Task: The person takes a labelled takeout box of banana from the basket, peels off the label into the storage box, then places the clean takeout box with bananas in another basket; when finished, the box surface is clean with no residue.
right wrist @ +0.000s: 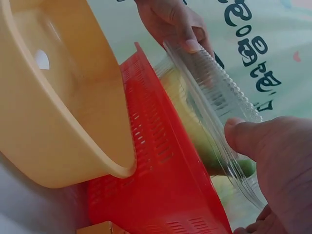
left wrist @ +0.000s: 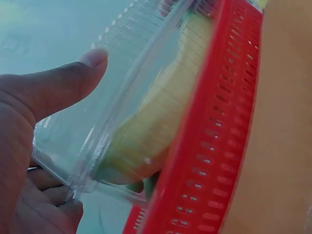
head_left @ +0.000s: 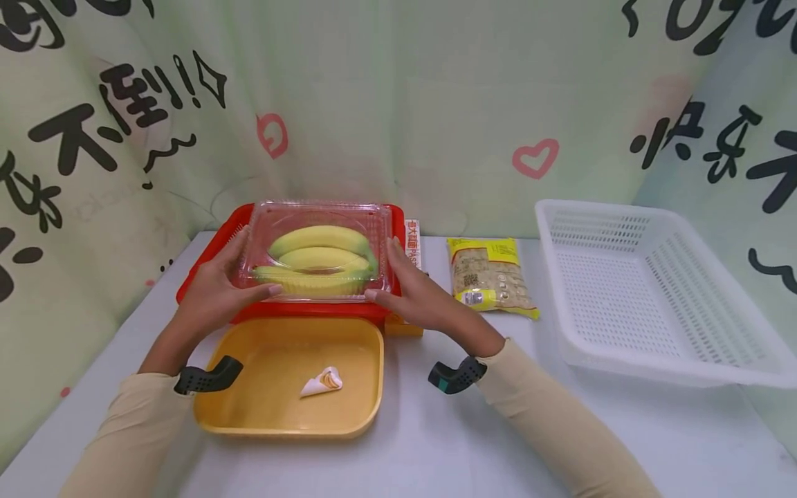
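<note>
A clear plastic clamshell box [head_left: 258, 238] with several bananas [head_left: 322, 259] inside is held between both hands over the red basket [head_left: 200, 266]. My left hand [head_left: 212, 290] grips its left side, the thumb on the clear lid and the fingers beneath the edge, as the left wrist view shows. At the opposite side my right hand [head_left: 420, 294] holds it the same way, thumb on top. In the right wrist view the bananas [right wrist: 178, 102] show above the basket's rim. Whether the box touches the basket floor I cannot tell.
Nearest me is a yellow tub [head_left: 249, 415] with a small folded pinkish-white piece [head_left: 324, 382] in it. A yellow bag [head_left: 492, 277] lies right of the red basket, beside a box with red lettering [head_left: 413, 242]. A large white basket [head_left: 623, 290] stands far right.
</note>
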`<state>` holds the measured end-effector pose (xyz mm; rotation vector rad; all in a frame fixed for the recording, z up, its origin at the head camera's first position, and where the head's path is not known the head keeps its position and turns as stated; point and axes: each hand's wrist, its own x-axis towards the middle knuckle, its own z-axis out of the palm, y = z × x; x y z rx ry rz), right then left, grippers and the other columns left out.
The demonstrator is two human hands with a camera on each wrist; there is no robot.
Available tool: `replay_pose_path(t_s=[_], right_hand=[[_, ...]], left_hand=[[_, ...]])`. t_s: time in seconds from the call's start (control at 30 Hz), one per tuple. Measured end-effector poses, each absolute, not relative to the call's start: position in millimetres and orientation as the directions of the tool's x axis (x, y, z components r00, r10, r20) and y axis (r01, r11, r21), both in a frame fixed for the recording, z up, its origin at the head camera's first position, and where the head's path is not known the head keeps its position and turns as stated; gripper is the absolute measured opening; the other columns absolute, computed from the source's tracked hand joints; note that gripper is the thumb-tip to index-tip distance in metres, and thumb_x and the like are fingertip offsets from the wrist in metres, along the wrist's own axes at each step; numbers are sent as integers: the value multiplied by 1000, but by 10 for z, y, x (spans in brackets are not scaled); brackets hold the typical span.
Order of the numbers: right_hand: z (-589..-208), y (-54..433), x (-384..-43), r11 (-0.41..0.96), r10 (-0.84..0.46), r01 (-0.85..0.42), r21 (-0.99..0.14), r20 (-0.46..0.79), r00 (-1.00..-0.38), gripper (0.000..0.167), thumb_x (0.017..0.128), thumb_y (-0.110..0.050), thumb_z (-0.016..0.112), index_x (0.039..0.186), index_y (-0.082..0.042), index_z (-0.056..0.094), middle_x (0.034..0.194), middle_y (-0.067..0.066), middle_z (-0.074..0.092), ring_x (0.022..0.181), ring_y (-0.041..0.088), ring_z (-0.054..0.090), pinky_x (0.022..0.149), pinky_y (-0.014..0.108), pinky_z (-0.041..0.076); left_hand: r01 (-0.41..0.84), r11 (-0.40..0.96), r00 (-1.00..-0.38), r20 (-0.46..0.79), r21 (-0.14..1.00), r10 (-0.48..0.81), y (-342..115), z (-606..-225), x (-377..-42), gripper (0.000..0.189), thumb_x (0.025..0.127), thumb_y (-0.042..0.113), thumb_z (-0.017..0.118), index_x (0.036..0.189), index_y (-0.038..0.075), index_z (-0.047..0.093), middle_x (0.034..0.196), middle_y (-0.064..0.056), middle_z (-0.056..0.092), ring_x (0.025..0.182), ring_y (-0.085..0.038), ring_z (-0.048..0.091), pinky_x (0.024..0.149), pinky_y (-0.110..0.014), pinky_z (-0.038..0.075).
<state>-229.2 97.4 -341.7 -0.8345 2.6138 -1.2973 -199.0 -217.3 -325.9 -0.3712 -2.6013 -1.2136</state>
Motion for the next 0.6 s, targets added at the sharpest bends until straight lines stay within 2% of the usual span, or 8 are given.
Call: replay_pose_path(t_s=[0.17, 0.43, 0.6], right_hand=[[-3468, 947, -2319, 507, -499, -407, -760, 126, -857, 98, 89, -39, 70, 158, -16, 4, 163, 1, -6, 148, 22, 2, 103, 47, 40], [-3549, 924, -2379, 545, -486, -413, -730, 127, -865, 96, 88, -42, 69, 158, -15, 9, 163, 0, 6, 147, 22, 11, 104, 49, 39], [-3541, 903, -2414, 570, -490, -425, -703, 124, -863, 96, 88, -43, 69, 157, -12, 11, 162, 1, 10, 146, 22, 14, 105, 47, 39]], left_hand=[[284, 633, -955, 274, 720, 116, -2183, -3332, -2047, 103, 78, 35, 82, 157, 22, 17, 142, -19, 47, 120, -39, 51, 83, -50, 53], [244, 639, -969, 201, 729, 141, -2222, -3427, -2152, 102, 79, 39, 81, 157, 20, 19, 144, -17, 46, 125, -38, 47, 88, -51, 51], [221, 635, -975, 158, 741, 154, -2247, -3420, -2204, 103, 78, 40, 82, 157, 20, 19, 140, -17, 50, 120, -36, 51, 84, -48, 53]])
